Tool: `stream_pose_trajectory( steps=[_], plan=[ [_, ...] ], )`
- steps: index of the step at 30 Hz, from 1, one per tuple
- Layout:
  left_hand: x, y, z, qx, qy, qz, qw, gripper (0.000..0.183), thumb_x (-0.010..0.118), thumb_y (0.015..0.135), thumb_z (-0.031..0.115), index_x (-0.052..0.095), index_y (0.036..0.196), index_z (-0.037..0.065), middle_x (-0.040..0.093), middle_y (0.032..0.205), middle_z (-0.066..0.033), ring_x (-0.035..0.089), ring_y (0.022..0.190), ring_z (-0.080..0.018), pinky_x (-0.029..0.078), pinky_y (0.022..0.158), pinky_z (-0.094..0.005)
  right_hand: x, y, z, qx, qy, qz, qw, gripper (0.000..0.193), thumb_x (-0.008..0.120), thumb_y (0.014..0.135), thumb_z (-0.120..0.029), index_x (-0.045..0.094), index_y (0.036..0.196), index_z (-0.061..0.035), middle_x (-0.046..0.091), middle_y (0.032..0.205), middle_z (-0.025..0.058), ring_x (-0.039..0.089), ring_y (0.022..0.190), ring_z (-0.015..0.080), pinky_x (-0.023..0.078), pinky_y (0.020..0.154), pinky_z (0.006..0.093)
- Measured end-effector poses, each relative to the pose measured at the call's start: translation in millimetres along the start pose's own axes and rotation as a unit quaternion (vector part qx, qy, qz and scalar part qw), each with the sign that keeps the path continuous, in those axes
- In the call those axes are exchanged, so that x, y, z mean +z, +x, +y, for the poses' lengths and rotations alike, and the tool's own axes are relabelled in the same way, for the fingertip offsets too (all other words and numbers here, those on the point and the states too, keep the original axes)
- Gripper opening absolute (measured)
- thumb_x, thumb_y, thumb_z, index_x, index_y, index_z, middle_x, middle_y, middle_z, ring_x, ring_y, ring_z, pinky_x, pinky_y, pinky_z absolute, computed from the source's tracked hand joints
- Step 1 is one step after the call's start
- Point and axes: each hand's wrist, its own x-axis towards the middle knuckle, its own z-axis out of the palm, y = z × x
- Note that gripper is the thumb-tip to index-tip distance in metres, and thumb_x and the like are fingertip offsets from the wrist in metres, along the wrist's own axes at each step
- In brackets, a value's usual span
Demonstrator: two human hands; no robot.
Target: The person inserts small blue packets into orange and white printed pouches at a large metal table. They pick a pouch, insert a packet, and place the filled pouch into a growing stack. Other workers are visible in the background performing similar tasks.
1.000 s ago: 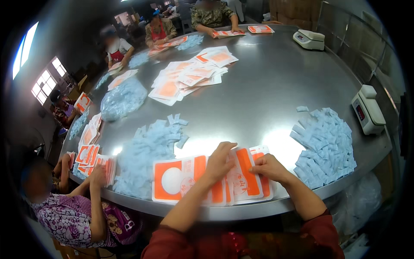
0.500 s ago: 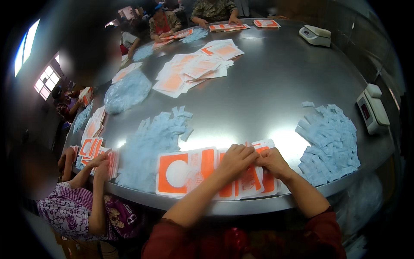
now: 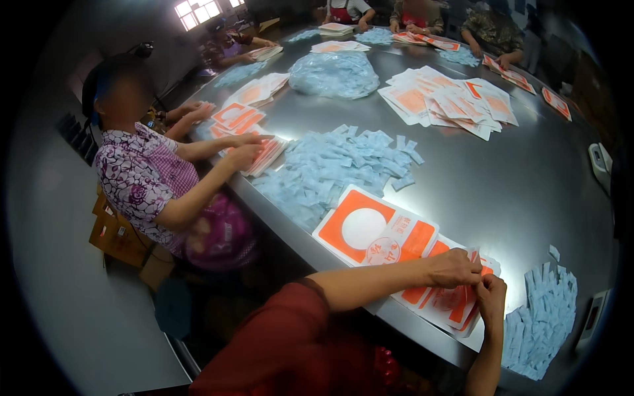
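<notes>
Flat orange-and-white printed bags [image 3: 374, 232] lie overlapped in a row along the near table edge. At the right end of that row, my left hand [image 3: 454, 268] is closed with its fingertips on the upper edge of one bag [image 3: 444, 300]. Right beside it, my right hand [image 3: 491, 298] pinches the same edge, and the two hands touch or nearly touch. What lies between the fingertips is hidden. A heap of small light-blue sachets [image 3: 541, 321] sits just right of my right hand. Another large sachet heap [image 3: 337, 168] spreads behind the bags to the left.
The steel table [image 3: 489, 198] curves away. On it lie a clear bag of blue sachets [image 3: 335, 74], a loose bag pile [image 3: 456, 102] and scales [image 3: 599, 165] at the right edge. A co-worker [image 3: 155, 171] at left handles a bag stack [image 3: 267, 157]; several others sit farther round.
My view has swung left, so the table and my hands appear farther right and the co-worker at left shows more fully. Both hands stay closed at the bag's upper edge.
</notes>
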Motion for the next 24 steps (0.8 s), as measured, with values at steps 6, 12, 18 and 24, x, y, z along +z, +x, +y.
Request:
stream_pose_trajectory(
  steps=[6, 12, 18, 24],
  plan=[
    [-12.9, -2.5, -1.8, -0.003, -0.076, -0.097, 0.992, 0.016, 0.056, 0.072, 0.002, 0.056, 0.087, 0.007, 0.054, 0.088, -0.0081, 0.056, 0.080, -0.0265, 0.046, 0.065, -0.0369, 2.0, -6.7, -14.8, -0.041, 0.002, -0.038, 0.998, 0.028, 0.054, 0.082, -0.018, 0.056, 0.073, 0.0081, 0.052, 0.057, 0.0189, 0.049, 0.050, 0.0172, 0.039, 0.049, 0.0337],
    [-23.3, 0.0, 3.3, -0.072, -0.015, -0.152, 0.986, 0.016, 0.058, 0.074, 0.007, 0.059, 0.090, 0.003, 0.054, 0.100, -0.0121, 0.056, 0.080, -0.0290, 0.047, 0.067, -0.0381, -11.2, 4.6, -18.0, -0.036, 0.044, -0.015, 0.998, 0.020, 0.052, 0.079, -0.011, 0.060, 0.078, 0.0073, 0.058, 0.061, 0.0144, 0.053, 0.054, 0.0146, 0.042, 0.052, 0.0306],
    [-66.5, 35.0, 21.3, -0.128, -0.061, -0.310, 0.940, 0.017, 0.059, 0.078, 0.016, 0.062, 0.090, 0.003, 0.060, 0.092, -0.0105, 0.059, 0.079, -0.0279, 0.047, 0.067, -0.0387, -15.6, -1.7, -48.9, 0.068, 0.167, -0.090, 0.979, 0.020, 0.055, 0.073, -0.012, 0.058, 0.086, 0.0023, 0.058, 0.063, 0.0045, 0.050, 0.046, 0.0102, 0.036, 0.036, 0.0227],
    [-61.7, 31.8, 15.1, -0.073, -0.016, -0.360, 0.930, 0.029, 0.071, 0.068, 0.018, 0.065, 0.095, 0.007, 0.063, 0.094, -0.0096, 0.061, 0.081, -0.0273, 0.047, 0.067, -0.0379, -14.3, -6.4, -62.1, 0.041, 0.215, -0.161, 0.962, 0.034, 0.060, 0.077, -0.015, 0.060, 0.106, 0.0021, 0.065, 0.093, 0.0102, 0.061, 0.083, 0.0174, 0.047, 0.073, 0.0278]
  ],
)
